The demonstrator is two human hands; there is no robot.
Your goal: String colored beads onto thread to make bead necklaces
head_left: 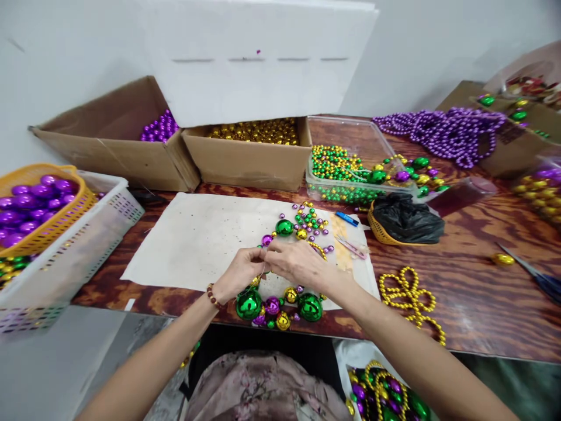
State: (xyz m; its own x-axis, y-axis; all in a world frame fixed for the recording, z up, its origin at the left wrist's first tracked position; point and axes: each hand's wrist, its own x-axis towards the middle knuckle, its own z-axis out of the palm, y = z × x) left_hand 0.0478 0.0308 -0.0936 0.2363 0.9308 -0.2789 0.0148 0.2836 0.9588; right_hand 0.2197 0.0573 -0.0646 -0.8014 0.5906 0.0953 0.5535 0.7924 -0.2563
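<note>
Pale wall (416,58) rises behind your wood-grained bench (477,292). Taking your hands as the clock's centre, a yellow basket (81,216) of purple balls sits between nine and ten, over a white crate (105,231). At ten stands a cardboard box (105,156) with purple beads. Your left grip (241,270) is pinched narrow at the bead garland (272,305), whose large green, purple and gold balls lie near the front edge at six o'clock. A carton (245,165) of gold beads is at twelve. Your right grip (298,262) meets the left; its fingertips are hidden, so you cannot tell what it holds. Between one and two lie loose beads (312,219), then a clear tub (350,183). Further right come a black bag (407,219) before three, a gold strand (419,304) past three and scissors (534,273) at three.
</note>
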